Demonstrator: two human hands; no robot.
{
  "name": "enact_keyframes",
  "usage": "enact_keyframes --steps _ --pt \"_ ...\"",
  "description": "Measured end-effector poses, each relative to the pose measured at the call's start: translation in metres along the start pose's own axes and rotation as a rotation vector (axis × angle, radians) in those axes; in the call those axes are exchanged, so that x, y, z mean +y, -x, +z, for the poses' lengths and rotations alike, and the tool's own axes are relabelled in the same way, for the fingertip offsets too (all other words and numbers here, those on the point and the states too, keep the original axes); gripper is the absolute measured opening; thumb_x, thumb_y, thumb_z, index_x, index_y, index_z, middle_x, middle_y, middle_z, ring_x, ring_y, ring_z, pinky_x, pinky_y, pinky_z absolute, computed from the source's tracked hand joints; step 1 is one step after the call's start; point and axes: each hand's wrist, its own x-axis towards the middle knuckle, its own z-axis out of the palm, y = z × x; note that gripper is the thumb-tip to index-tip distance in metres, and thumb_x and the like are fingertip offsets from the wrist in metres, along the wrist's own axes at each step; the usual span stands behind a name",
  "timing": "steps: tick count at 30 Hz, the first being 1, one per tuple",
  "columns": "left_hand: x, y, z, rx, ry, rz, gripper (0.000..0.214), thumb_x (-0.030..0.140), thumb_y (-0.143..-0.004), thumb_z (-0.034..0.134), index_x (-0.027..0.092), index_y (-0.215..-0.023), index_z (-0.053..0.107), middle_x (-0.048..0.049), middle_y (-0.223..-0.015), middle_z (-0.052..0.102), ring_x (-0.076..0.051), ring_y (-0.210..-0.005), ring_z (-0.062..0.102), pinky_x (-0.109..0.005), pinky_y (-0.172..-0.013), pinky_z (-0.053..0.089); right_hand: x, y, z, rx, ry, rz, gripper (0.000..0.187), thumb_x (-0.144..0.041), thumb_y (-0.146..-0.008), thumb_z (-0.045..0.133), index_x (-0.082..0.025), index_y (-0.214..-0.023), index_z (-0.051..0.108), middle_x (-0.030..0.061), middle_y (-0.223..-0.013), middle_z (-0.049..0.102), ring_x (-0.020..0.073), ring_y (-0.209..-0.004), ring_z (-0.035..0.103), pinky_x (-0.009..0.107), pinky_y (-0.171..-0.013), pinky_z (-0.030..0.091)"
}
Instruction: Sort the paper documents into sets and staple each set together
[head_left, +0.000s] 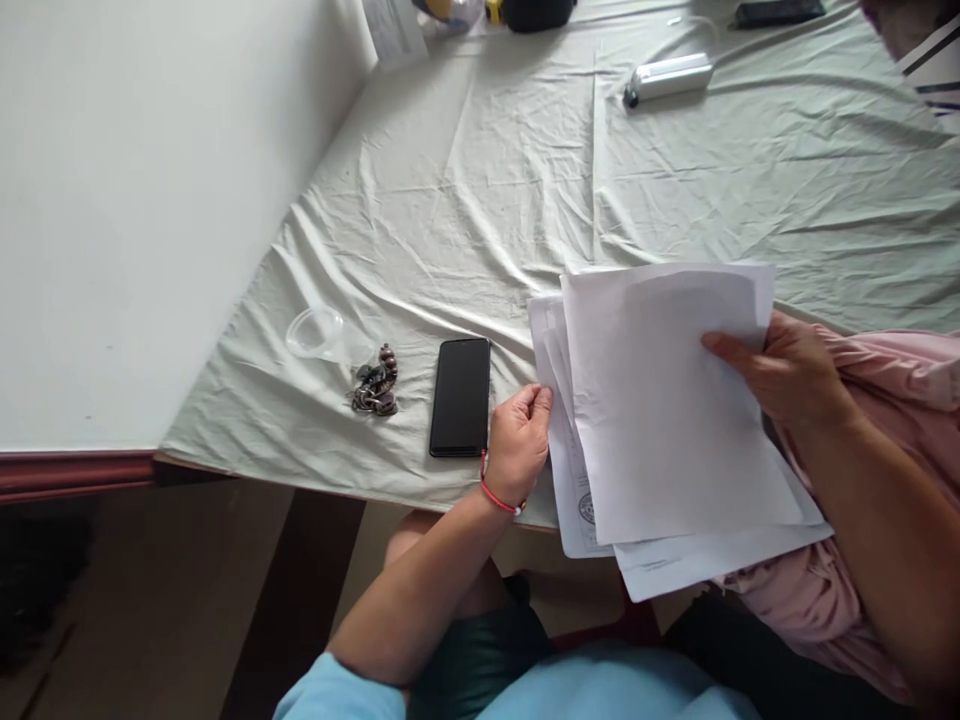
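A loose stack of white paper sheets (667, 420) hangs over the table's near edge, fanned unevenly. My right hand (795, 370) grips its right side, thumb lying on top of the blank upper sheet. On the left side, my left hand (523, 440) pinches the edge of a lower sheet (581, 490), which bears print and a round stamp. A red string bracelet circles my left wrist. Just left of that hand, a black smartphone (460, 397) lies face up with a dark screen.
Left of the phone are a bunch of keys (375, 385) and a clear plastic funnel-like item (319, 335). A silver cylinder (670, 78) and a dark flat object (778, 12) lie farther back. Pink cloth (892, 365) drapes at right. A white wall (150, 200) borders the table's left.
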Motion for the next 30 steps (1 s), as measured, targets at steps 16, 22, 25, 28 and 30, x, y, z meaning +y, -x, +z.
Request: enact_keyframes --steps 16,22,25,28,30 --pt "0.007 0.005 0.002 0.009 0.025 -0.005 0.044 0.054 -0.098 0.061 0.02 -0.069 0.055 0.0014 -0.065 0.048 -0.014 -0.064 0.042 -0.028 -0.063 0.039 -0.017 0.008 0.008 0.246 -0.22 -0.055 0.023 -0.036 -0.067 0.096 -0.027 -0.085 0.085 -0.0024 -0.084 0.079 0.0095 -0.067 0.066 0.022 -0.065 0.056" --pt "0.005 0.007 0.002 0.006 0.041 0.0 0.046 0.056 -0.1 0.056 0.021 -0.07 0.051 0.0018 -0.065 0.045 -0.014 -0.064 0.04 -0.028 -0.06 0.036 -0.02 0.011 0.012 0.251 -0.19 -0.044 0.026 -0.039 -0.068 0.096 -0.024 -0.086 0.085 -0.0019 -0.081 0.077 0.0105 -0.065 0.064 0.023 -0.061 0.053" --pt "0.004 0.008 0.001 0.017 0.012 0.016 0.049 0.056 -0.102 0.054 0.022 -0.069 0.043 0.003 -0.065 0.037 -0.013 -0.062 0.034 -0.029 -0.059 0.031 -0.02 0.012 0.013 0.258 -0.181 -0.046 0.027 -0.04 -0.068 0.095 -0.024 -0.087 0.085 -0.0009 -0.084 0.078 0.0127 -0.068 0.066 0.025 -0.063 0.055" --pt "0.004 0.008 0.0 0.03 -0.021 0.03 0.05 0.056 -0.103 0.052 0.022 -0.069 0.04 0.0031 -0.065 0.034 -0.013 -0.062 0.031 -0.029 -0.058 0.028 -0.018 0.013 0.013 0.252 -0.166 -0.049 0.028 -0.041 -0.068 0.095 -0.024 -0.088 0.085 -0.0005 -0.087 0.078 0.0143 -0.069 0.066 0.027 -0.064 0.056" --pt "0.005 0.009 0.001 0.031 -0.04 0.034 0.049 0.056 -0.104 0.05 0.022 -0.069 0.041 0.0028 -0.066 0.035 -0.013 -0.062 0.032 -0.029 -0.058 0.029 -0.017 0.013 0.012 0.243 -0.14 -0.061 0.028 -0.042 -0.069 0.094 -0.024 -0.088 0.085 -0.0009 -0.087 0.079 0.0146 -0.07 0.066 0.027 -0.064 0.055"
